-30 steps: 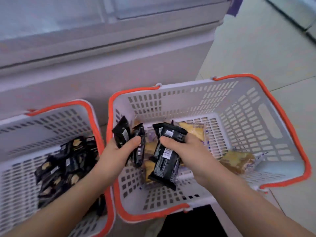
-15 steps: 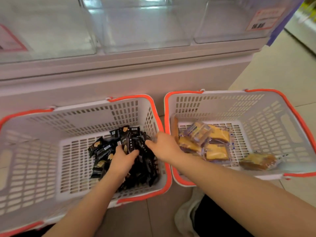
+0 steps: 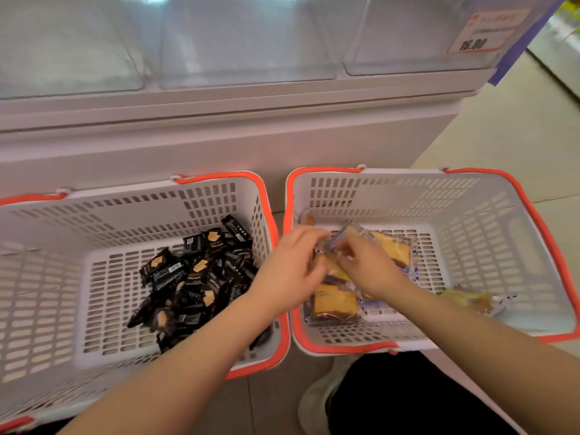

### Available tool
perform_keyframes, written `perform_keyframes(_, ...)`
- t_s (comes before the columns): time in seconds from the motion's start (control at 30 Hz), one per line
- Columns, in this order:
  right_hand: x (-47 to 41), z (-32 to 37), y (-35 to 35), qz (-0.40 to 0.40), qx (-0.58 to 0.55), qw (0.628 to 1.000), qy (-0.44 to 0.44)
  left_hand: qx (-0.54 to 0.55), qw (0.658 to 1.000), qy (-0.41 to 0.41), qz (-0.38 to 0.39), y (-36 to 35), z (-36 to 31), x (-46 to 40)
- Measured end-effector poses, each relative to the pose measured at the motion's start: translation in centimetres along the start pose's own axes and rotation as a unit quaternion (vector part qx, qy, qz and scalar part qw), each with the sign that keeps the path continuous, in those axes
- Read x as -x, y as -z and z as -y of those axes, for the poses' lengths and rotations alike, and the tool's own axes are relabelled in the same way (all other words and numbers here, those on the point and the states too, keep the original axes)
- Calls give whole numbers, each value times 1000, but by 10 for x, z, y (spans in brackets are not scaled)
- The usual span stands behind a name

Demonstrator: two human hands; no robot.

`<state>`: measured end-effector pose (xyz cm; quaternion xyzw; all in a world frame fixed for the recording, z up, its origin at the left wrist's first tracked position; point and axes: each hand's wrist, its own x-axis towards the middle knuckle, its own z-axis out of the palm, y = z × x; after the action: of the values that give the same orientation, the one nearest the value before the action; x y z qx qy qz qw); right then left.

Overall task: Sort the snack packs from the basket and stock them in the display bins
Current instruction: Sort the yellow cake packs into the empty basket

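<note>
Two white slotted plastic baskets with orange rims sit side by side on the pale tiled floor point(image 3: 502, 127), in front of a white display cabinet point(image 3: 219, 152). The left basket point(image 3: 47, 277) holds a loose heap of small black-wrapped snack packs point(image 3: 194, 277), piled toward its right side. The right basket point(image 3: 470, 246) holds clear-wrapped yellow cake packs point(image 3: 335, 304), most of them gathered at its left side; one more yellow pack point(image 3: 467, 299) lies apart, nearer the right wall.

Both of the person's bare hands are down inside the right basket, over the cluster of yellow packs. The left hand point(image 3: 292, 265) reaches across the two rims that stand between the baskets, its fingers curled in against the clear wrapping. The right hand point(image 3: 367, 268) is just beside it, fingers bent and pinching at the crinkled wrapper edge. The picture is blurred there, so I cannot tell whether either hand has a pack firmly gripped or only touches it.

Above the cabinet ledge stands a row of clear plastic display bins point(image 3: 244, 42); the rightmost one carries a red-bordered price label point(image 3: 483, 32).
</note>
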<state>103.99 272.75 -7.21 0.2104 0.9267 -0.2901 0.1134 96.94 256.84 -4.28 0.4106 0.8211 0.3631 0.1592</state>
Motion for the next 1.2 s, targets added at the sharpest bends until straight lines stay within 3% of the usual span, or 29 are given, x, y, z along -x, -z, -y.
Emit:
perform_keyframes(0.17, -16, -105, -14, 71, 60, 983, -160, -144, 972, 71, 170, -54, -2, -57)
perform_keyframes(0.3, -43, -124, -39, 80, 36, 994, -68, -216, 930, 139, 263, -83, 15, -93)
perform_keyframes(0.43, -75, -117, -70, 89, 171, 978, 76, -319, 884, 141, 312, -109, 36, -118)
perform_keyframes(0.53, -87, -116, -87, 105, 267, 955, 73, -425, 831, 98, 345, -121, 49, -127)
perform_keyframes(0.63, -86, -123, -77, 74, 318, 944, 50, -444, 807, 74, 382, -132, 61, -129)
perform_keyframes(0.73, -85, -141, -45, -1, 278, 960, 10, -388, 825, 75, 405, -149, 70, -126)
perform_keyframes(0.87, -78, -176, -4, -151, 77, 983, -70, -359, 843, 70, 393, -178, 80, -123)
perform_keyframes(1.0, -64, -195, -1, -216, -47, 970, -102, -368, 864, 16, 342, -190, 93, -119)
perform_keyframes(1.13, -61, -194, -12, -270, -125, 942, -155, -330, 882, 47, 334, -185, 96, -131)
perform_keyframes(1.2, -62, -190, -12, -300, -166, 921, -183, -306, 895, 100, 308, -179, 95, -141)
